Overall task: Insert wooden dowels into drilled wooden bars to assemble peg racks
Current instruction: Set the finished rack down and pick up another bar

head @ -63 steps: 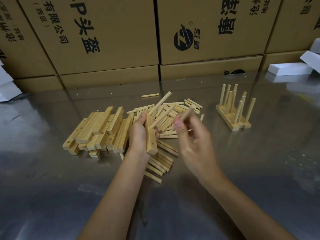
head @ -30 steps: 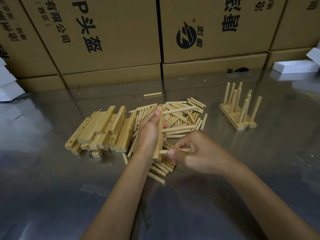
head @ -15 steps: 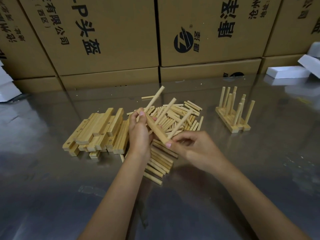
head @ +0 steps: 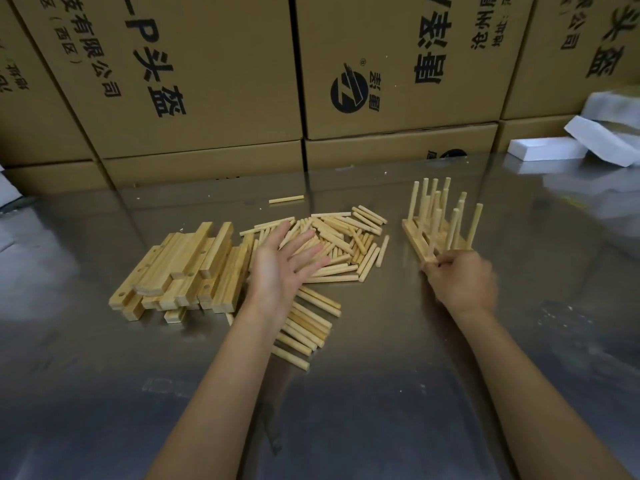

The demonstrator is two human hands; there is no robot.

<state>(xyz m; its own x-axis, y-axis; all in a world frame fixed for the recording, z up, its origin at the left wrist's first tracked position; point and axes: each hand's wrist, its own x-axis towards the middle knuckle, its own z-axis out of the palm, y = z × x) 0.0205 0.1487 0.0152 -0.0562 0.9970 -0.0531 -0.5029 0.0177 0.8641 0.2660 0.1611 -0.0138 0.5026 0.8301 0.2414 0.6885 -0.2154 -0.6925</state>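
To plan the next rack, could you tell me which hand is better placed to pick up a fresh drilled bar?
Left, probably: the left hand is open beside the bar pile; the right hand holds the finished rack.

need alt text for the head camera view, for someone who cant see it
A person's right hand grips the near end of a peg rack standing among finished racks on a shiny metal table, while the left hand hovers open over a pile of loose dowels. A stack of drilled wooden bars lies to the left, with cardboard boxes behind.
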